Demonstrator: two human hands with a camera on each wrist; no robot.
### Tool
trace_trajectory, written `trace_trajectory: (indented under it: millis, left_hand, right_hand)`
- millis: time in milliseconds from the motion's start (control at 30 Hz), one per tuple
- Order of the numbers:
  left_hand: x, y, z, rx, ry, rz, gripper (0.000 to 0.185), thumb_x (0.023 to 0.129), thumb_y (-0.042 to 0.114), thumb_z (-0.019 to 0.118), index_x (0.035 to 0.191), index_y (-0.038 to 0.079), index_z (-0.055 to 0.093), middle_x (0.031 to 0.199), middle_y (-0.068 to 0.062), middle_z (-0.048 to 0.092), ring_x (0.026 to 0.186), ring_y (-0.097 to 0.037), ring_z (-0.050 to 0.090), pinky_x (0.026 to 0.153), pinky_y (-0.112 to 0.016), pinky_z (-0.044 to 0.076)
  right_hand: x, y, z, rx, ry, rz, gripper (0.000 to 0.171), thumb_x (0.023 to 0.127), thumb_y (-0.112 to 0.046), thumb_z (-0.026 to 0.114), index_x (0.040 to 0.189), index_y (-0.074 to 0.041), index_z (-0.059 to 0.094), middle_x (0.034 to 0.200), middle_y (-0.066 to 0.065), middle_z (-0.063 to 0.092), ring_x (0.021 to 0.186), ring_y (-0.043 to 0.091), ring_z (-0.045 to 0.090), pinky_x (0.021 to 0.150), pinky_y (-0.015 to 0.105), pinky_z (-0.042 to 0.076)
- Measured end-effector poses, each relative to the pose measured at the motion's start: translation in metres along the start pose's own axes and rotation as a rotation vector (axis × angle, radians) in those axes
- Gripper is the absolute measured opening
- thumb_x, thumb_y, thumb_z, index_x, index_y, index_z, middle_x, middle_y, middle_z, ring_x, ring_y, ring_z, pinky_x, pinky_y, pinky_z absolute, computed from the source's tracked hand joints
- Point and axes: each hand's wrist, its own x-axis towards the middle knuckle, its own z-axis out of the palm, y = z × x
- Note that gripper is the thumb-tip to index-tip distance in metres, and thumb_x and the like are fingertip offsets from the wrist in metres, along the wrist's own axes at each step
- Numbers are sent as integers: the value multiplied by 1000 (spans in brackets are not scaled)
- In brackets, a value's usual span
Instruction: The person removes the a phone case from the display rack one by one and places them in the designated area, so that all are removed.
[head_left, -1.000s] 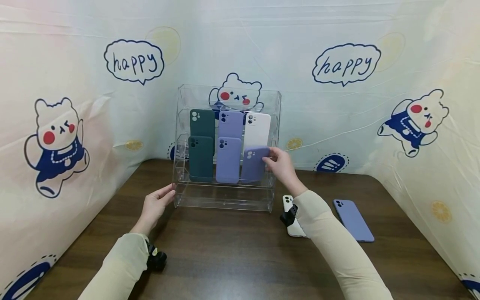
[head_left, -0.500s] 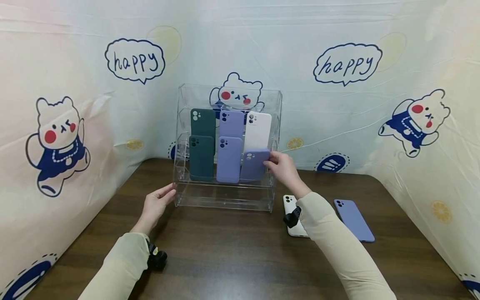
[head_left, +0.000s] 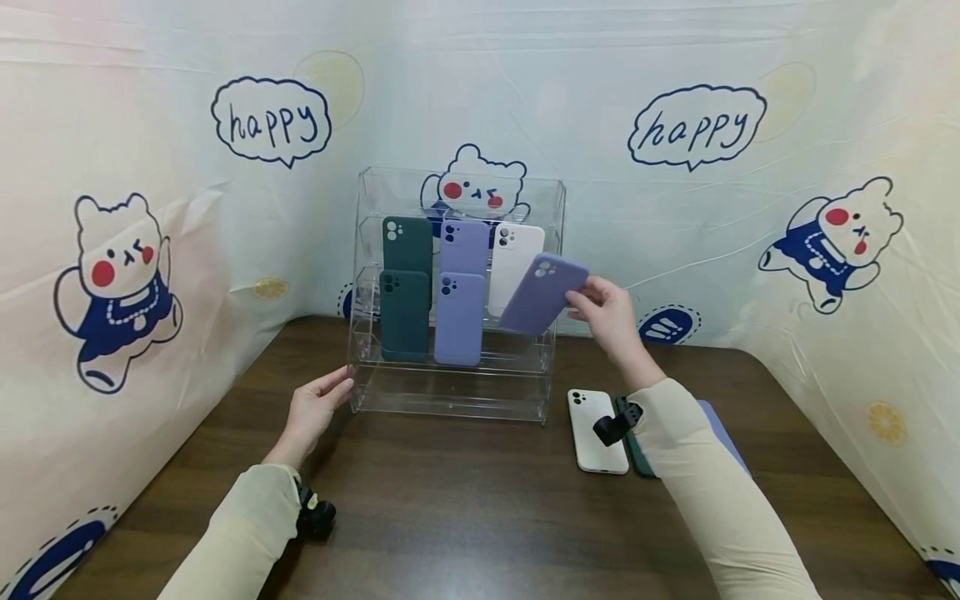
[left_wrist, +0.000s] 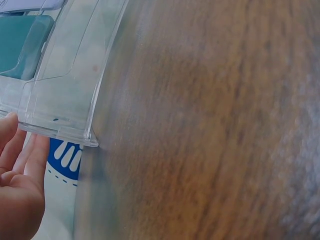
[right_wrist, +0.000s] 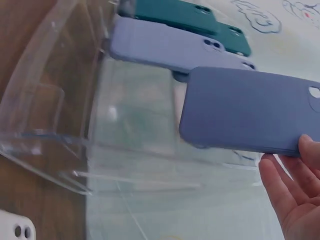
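Right hand (head_left: 611, 317) pinches a periwinkle phone case (head_left: 543, 293) tilted in the air at the clear rack's (head_left: 457, 392) 3 o'clock side — five cases are racked, its slot empty. Left hand (head_left: 311, 410), fingers straight, steadies the rack at 9 o'clock.

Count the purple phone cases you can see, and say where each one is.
4: two in the clear rack, upper and lower; one in the right hand; one on the table, mostly behind the sleeve.

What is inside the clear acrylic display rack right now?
The clear acrylic display rack holds two dark green cases, two lilac cases and one white case. Rear cases' lower halves are covered.
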Motion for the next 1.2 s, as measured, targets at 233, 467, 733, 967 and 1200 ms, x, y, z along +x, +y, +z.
trace_trajectory:
  millis: [233,467,733,967,1200]
  left_hand:
    - [-1,2,1,-2,-8,-3,45,94,15,53,134,-3,43,137,-16,41,120,-26,45,88,-20,44]
    - [-2,2,2,4,-11,-6,43,95,13,52,134,-3,43,138,-16,41,120,-26,45,88,-21,44]
    - [0,1,2,-2,-10,7,43,95,13,53,133,-4,44,137,-16,41,119,-25,46,88,-21,44]
    - [-1,0,1,-22,-9,42,43,94,12,54,132,-7,44,135,-19,42,118,-29,45,87,-21,45]
    - [-2,-1,1,-4,0,21,44,93,14,55,132,-5,45,135,-18,42,116,-24,49,86,-20,45]
  right_hand:
    - [-7,-6,-35,91,77,26,37,90,-10,60,122,7,53,99,9,64,85,13,63,74,28,54]
    - [-18,-2,-74,135,128,27,42,90,-13,60,124,8,51,93,2,64,82,12,64,71,25,54]
    - [-31,7,-116,97,245,77,48,89,-17,60,130,5,46,91,-6,65,80,7,63,66,21,54]
    - [-42,17,-155,256,311,79,19,90,-4,56,109,-4,53,80,-5,66,68,6,64,58,21,54]
    - [-58,30,-195,328,427,184,13,89,-2,56,93,-14,59,73,-7,67,61,6,63,51,20,54]
